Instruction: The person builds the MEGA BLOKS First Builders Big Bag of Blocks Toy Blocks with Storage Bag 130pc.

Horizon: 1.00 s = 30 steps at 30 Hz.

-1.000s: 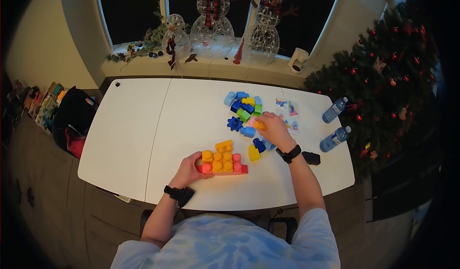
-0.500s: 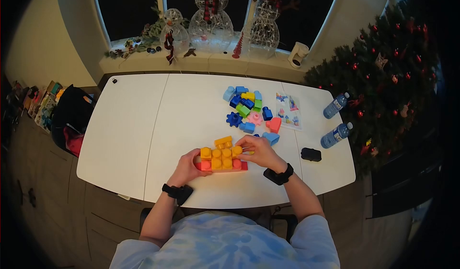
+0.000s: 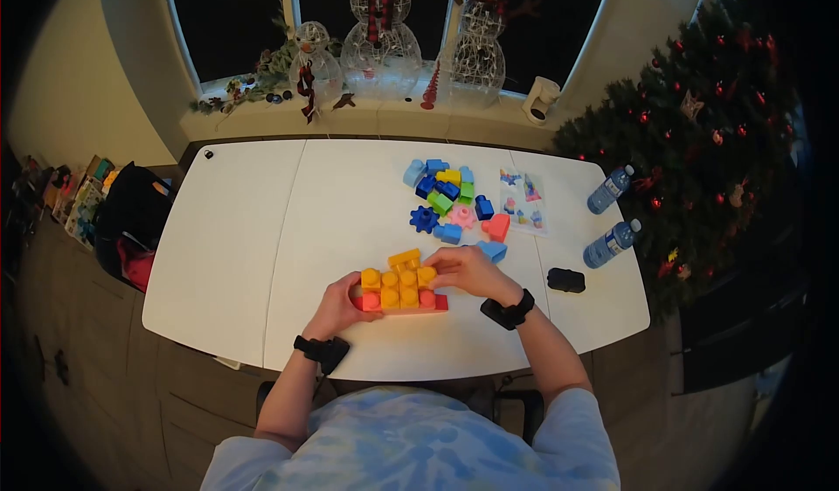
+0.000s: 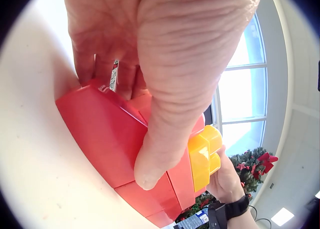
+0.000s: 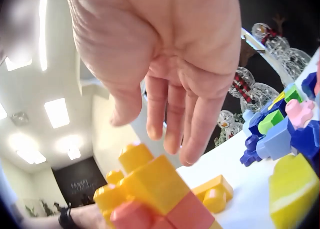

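Note:
A build of red and orange-yellow blocks (image 3: 399,292) stands near the table's front edge. My left hand (image 3: 336,309) grips its left end, the thumb against the red side (image 4: 100,134) in the left wrist view. At the build's right end sits an orange-yellow block (image 3: 426,276), also in the right wrist view (image 5: 157,184). Close by it, my right hand (image 3: 472,272) has its fingers extended, with a gap to the block in the right wrist view. Just behind the build lies a loose orange-yellow piece (image 3: 404,258).
Behind and right is a pile of blue, green, yellow and pink blocks (image 3: 443,202). A printed sheet (image 3: 524,202) lies beside it. Two bottles (image 3: 612,244) and a black object (image 3: 566,280) are on the right. A yellow block (image 5: 292,189) is near my right hand.
My right hand has carried an orange-yellow block from beside the pile to the build's right end and let go of it. My left hand has kept its grip.

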Each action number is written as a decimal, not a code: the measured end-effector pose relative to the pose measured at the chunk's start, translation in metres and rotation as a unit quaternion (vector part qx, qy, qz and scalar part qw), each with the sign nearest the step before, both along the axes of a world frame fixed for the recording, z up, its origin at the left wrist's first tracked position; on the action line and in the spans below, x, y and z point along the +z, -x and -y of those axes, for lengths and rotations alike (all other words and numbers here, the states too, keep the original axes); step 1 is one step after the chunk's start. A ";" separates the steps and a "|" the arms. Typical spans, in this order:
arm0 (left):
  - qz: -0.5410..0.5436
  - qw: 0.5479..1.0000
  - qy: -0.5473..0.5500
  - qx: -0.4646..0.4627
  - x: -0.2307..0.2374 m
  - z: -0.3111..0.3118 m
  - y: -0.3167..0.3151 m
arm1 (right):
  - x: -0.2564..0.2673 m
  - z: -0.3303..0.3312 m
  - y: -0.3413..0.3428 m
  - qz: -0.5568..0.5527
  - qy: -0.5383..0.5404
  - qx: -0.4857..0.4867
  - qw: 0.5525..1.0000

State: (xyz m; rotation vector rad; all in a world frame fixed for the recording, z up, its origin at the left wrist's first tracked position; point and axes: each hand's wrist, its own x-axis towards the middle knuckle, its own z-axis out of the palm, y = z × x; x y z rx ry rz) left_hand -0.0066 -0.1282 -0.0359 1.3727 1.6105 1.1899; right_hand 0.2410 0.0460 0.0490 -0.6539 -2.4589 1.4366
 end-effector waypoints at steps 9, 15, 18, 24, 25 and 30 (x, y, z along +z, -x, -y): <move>-0.009 1.000 0.013 -0.001 0.005 0.001 0.000 | -0.039 -0.054 0.034 -0.027 -0.169 0.132 0.976; -0.008 1.000 0.006 -0.001 -0.004 0.000 0.003 | -0.050 -0.052 0.048 0.023 -0.161 0.140 0.977; -0.005 1.000 0.002 0.000 -0.004 0.000 0.002 | -0.044 -0.046 0.053 0.012 -0.175 0.122 0.977; -0.018 1.000 -0.001 -0.002 0.000 0.002 0.001 | -0.047 -0.055 0.066 0.050 -0.160 0.055 0.984; -0.017 1.000 -0.006 -0.003 -0.001 0.001 0.002 | -0.053 -0.060 0.067 0.030 -0.126 0.042 0.991; -0.015 1.000 -0.006 0.001 -0.009 0.000 0.004 | -0.060 -0.081 0.069 0.012 -0.024 0.039 0.999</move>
